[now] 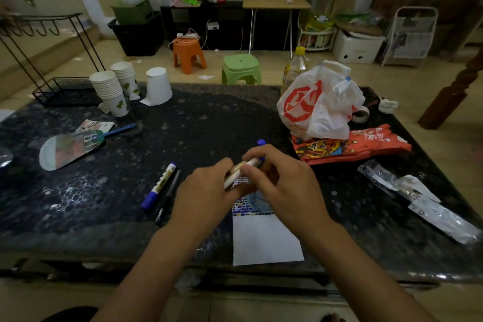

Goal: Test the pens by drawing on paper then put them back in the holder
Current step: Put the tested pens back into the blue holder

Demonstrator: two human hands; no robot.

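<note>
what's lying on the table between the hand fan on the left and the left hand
In the head view, two pens lie side by side between the hand fan and the left hand: a blue-capped marker and a thin black pen.

Both hands hid most of a white marker (241, 168); only a short stretch of barrel showed between the left hand (206, 191) and the right hand (281, 183), and its printed label was too blurred to read. A blue tip (260, 142) rose behind the right hand's fingers, and whether it belonged to a second pen could not be told. The holder (258, 204) lay largely covered by the right hand, with only a clear curved edge showing. The top of the paper (266, 240) ran under the hands. A wire rack (39, 34) was cut off by the left edge.
</note>
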